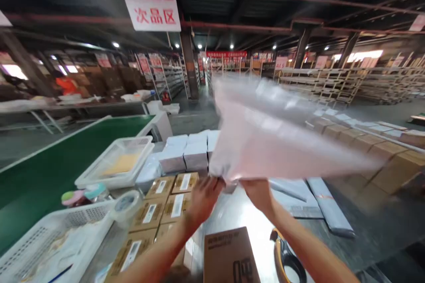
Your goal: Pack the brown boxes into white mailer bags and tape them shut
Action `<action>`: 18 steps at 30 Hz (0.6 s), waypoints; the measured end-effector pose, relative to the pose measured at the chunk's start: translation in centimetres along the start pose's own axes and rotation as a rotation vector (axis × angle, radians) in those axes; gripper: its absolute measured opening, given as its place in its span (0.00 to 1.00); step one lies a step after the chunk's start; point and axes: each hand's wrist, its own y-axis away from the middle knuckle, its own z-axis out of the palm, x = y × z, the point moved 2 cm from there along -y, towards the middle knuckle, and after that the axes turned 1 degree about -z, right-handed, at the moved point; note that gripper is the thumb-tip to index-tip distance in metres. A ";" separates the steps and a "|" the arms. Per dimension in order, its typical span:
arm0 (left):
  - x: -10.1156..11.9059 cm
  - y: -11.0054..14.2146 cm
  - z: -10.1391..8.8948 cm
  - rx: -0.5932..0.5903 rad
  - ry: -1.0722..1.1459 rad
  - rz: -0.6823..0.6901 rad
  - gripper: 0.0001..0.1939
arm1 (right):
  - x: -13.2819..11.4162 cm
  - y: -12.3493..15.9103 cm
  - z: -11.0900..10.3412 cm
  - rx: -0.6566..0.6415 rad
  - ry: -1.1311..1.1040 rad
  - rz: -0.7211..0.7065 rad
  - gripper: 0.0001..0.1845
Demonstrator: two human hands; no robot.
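A large translucent plastic bag [262, 141], pinkish-white and blurred by motion, spreads out in the air above the table. My left hand [209, 196] grips its lower left edge with fingers closed. Close by on the right, my right hand [256, 192] is closed on the same lower edge. Below my hands a brown cardboard box [229, 254] with dark print stands at the near edge. A tape dispenser [282, 252], black and orange, lies by my right forearm.
Left of my arm are several small labelled cartons [150, 213], a tape roll [125, 205] and white plastic baskets [99, 166]. Behind them runs a green conveyor belt [66, 159]. Flat grey bags [330, 208] lie at right, beyond them a row of brown boxes [368, 146].
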 end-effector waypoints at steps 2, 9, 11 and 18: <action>-0.7 2.0 5.0 -0.103 -0.059 0.018 0.11 | -1.1 3.2 4.3 -0.130 0.056 0.027 0.14; -1.4 -1.3 7.5 -0.121 -0.244 -0.186 0.14 | -0.6 1.5 8.7 -0.576 0.241 0.430 0.12; -1.4 -4.2 5.6 -0.119 -0.228 -0.196 0.14 | 0.0 -1.7 7.8 -0.600 0.252 0.425 0.10; -4.1 -7.6 -2.2 0.342 -0.045 -0.100 0.18 | 3.5 -8.3 2.8 -0.025 0.275 0.176 0.17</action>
